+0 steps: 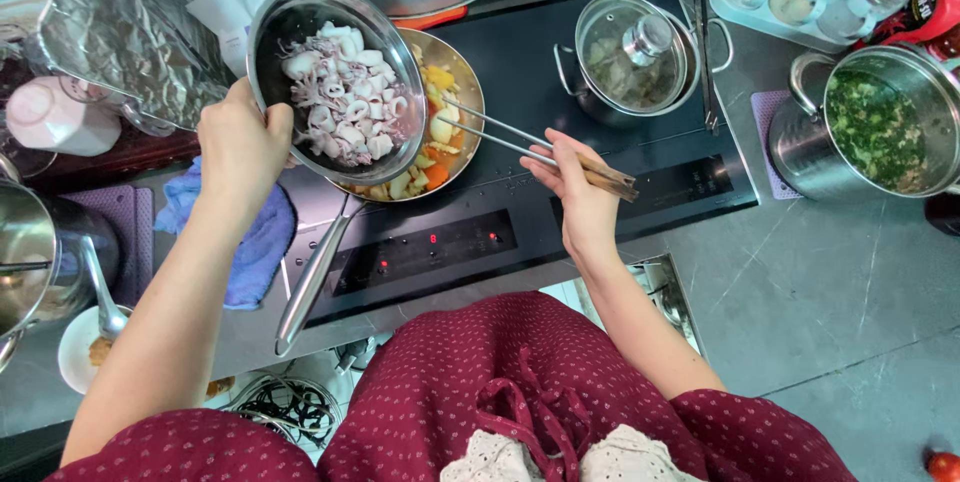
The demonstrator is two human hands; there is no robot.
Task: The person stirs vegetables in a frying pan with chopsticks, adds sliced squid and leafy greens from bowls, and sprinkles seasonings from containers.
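The steel bowl [300,17] of cut squid [343,92] tilts over the frying pan [450,72] at its nine o'clock rim, my left hand [240,147] fingers clamped on the bowl's edge. My right hand [583,204] fingers pinch chopsticks [520,140], tips in the pan's vegetables [432,157].

squid bowl [335,82] over pan [455,112], chopsticks [530,147] in hands [240,147]

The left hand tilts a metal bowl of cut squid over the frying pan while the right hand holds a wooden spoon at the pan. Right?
Not quite. In the head view the right hand holds a pair of chopsticks, not a wooden spoon. The rest stands: the left hand tilts the metal bowl of cut squid over the frying pan.
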